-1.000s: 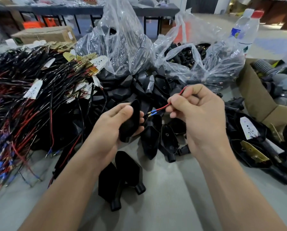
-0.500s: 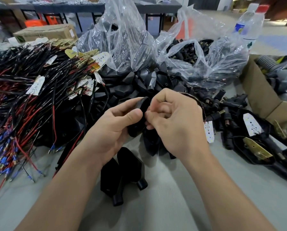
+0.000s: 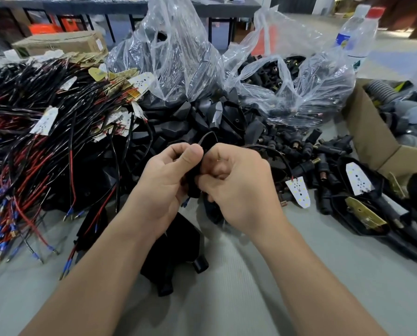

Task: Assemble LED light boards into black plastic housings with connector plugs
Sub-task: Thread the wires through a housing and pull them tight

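Head view: both forearms reach in from the bench's near edge and meet mid-bench. The left hand point(image 3: 163, 180) curls round a black teardrop-shaped plastic housing point(image 3: 193, 187), thumb pressed on top. The right hand point(image 3: 236, 187) is clenched against it, pinching a thin black wire point(image 3: 272, 150) (the grip itself is mostly hidden). The wire arcs to a small white LED light board point(image 3: 298, 193) just right of that hand.

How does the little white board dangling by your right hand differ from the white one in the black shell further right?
The loose LED board is bare, outside any housing; the seated LED board lies inside an open black housing. The loose one hangs on a thin wire leading to the right hand; I see no wire on the seated one. Both are white, tapered and dotted with LEDs.
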The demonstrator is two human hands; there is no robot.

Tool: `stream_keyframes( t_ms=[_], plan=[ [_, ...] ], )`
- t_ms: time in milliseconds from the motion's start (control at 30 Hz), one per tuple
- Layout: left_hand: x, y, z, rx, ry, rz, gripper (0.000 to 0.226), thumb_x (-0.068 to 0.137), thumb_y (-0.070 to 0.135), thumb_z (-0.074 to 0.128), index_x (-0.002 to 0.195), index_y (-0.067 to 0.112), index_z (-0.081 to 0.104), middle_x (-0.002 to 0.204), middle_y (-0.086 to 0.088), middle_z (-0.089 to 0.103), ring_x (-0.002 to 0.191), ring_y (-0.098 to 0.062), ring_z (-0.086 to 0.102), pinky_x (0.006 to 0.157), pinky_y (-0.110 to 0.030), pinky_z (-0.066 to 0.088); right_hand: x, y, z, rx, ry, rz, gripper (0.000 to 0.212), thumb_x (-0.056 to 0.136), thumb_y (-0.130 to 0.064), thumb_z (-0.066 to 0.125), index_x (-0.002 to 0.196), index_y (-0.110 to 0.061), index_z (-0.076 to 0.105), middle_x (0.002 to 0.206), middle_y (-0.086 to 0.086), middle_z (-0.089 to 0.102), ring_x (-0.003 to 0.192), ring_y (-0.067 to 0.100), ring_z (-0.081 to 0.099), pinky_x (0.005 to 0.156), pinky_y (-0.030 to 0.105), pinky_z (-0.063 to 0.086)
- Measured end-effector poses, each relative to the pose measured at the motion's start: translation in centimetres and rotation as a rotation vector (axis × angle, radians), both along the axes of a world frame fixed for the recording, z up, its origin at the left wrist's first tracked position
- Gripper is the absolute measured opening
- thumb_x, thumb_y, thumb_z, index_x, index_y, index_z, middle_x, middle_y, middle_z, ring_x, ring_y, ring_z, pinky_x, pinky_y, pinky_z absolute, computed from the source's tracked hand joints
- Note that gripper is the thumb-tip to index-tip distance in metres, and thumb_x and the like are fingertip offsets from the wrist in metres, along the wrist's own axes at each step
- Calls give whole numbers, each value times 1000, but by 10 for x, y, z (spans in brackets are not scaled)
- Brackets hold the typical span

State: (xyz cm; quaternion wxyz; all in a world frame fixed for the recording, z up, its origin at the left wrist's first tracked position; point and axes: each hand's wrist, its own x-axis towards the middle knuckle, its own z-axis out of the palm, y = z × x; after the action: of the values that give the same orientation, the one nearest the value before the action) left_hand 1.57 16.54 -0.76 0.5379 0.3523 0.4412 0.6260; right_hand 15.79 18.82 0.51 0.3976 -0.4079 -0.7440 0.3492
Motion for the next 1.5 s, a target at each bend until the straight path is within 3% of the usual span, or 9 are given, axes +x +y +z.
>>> stream_keyframes(
  t_ms=[133, 267, 400, 533, 633, 800, 1033, 1400, 1500],
  plan=[
    [-4, 1, -1, -49, 14, 34, 34, 74, 42, 74, 87, 11, 66, 75, -6, 68, 67, -18, 66, 61, -29, 55, 0, -5, 1, 41, -77, 24, 17, 81, -18, 78, 75, -27, 66, 59, -15, 65, 54, 2, 59, 57, 12, 44],
    [-6, 0, -2, -60, 41, -158, 26, 93, 35, 66, 101, 11, 71, 95, -12, 72, 86, -23, 70, 71, -35, 60, 1, -7, 0, 186, -172, 27, 16, 82, -11, 69, 83, -27, 67, 71, -16, 68, 67, 6, 63, 68, 33, 55],
    [-6, -4, 1, -48, 88, -330, 36, 94, 31, 49, 121, 26, 72, 107, -4, 74, 84, -13, 70, 58, -30, 55, 2, -4, 0, 165, -80, -19, 23, 81, -7, 60, 86, -27, 70, 73, -14, 70, 72, 9, 66, 69, 34, 55],
    [-5, -8, 1, -85, 313, -212, 39, 98, 49, 46, 102, 30, 80, 83, 2, 70, 65, -8, 59, 47, -19, 38, 2, -6, 3, 152, -44, -12, 30, 81, -7, 59, 69, -34, 65, 52, -13, 58, 53, 10, 58, 53, 17, 45],
    [4, -7, 0, -118, 369, -98, 49, 100, 58, 49, 96, 19, 78, 85, -9, 65, 77, -24, 55, 68, -35, 44, 2, -7, 4, 63, 56, -21, 28, 76, -6, 59, 62, -28, 68, 45, -7, 49, 45, 9, 44, 49, 15, 36],
    [13, -5, 0, -110, 384, 57, 43, 106, 41, 52, 74, 24, 76, 70, -4, 72, 48, -4, 57, 44, -13, 42, 16, 8, 11, -178, 385, -203, 43, 68, -6, 58, 97, -27, 80, 47, 2, 60, 38, 6, 44, 45, 17, 38],
    [0, -4, 4, -92, 386, 130, 44, 106, 40, 52, 72, 27, 76, 72, -7, 73, 38, -5, 47, 37, -17, 34, 70, 39, 1, -152, -480, -488, 32, 83, -30, 68, 113, -40, 73, 88, -2, 75, 97, 28, 67, 90, 38, 55],
    [-4, -5, 0, -65, 557, 123, 40, 105, 41, 53, 76, 27, 75, 71, -7, 74, 41, -4, 51, 42, -16, 39, 60, 37, 1, 57, -216, -622, 18, 90, -32, 68, 103, -34, 81, 75, -5, 75, 82, 26, 69, 83, 42, 58],
    [-10, -5, -4, -49, 686, 190, 36, 94, 56, 52, 80, 32, 76, 69, 0, 73, 46, -7, 55, 49, -31, 45, 62, 38, -2, 49, -180, -619, 14, 88, -25, 69, 92, -29, 81, 66, -7, 73, 77, 24, 70, 82, 40, 58]
  ],
)
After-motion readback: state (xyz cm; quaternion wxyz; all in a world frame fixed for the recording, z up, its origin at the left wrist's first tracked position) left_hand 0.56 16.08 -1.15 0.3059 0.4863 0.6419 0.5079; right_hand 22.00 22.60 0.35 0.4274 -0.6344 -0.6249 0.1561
